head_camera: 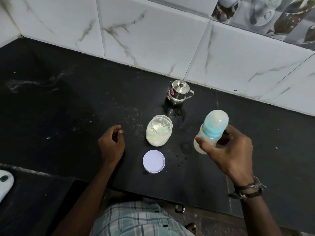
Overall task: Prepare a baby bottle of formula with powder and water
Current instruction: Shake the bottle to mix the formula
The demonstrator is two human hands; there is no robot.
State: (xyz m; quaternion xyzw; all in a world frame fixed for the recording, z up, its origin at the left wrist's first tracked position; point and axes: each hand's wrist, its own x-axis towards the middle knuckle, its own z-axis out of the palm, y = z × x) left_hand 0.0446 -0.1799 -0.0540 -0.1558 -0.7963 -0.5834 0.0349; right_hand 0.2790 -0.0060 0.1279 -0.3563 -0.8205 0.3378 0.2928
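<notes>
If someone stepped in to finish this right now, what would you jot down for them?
Right hand: grip on the capped baby bottle, tilted, off the counter, whitish inside.
Left hand: empty, loosely curled, over the counter.
Powder jar: open, scoop inside; its lid lies in front of it.
Steel pot: lidded, by the wall.
Done, apparently: filling, capping.
Left: perhaps mixing, then close the jar.

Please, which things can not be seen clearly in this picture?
- Baby bottle, head view: blurred, and the right hand covers its lower part, so the fill level is unclear.
- Steel pot: its lid hides the contents.
- Red sticker on the pot: too small to read.
- White object: cut off by the left edge.
</notes>
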